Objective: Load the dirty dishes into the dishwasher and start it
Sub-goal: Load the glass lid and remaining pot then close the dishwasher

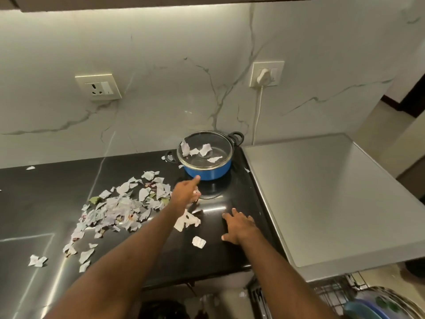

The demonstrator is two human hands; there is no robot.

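Blue pot (208,172), paper scraps (204,149) on lid (202,161)

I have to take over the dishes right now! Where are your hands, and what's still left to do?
Left hand: reaching to the pot, fingertip at its blue wall. It is blurred, so I can't tell whether it holds anything.
Right hand: open, flat on the counter.
Pot: on the counter, lid on, with paper scraps on top.
Done: the rack at lower right already holds dishes.
Left: probably clear the scraps, load the pot, start the dishwasher.
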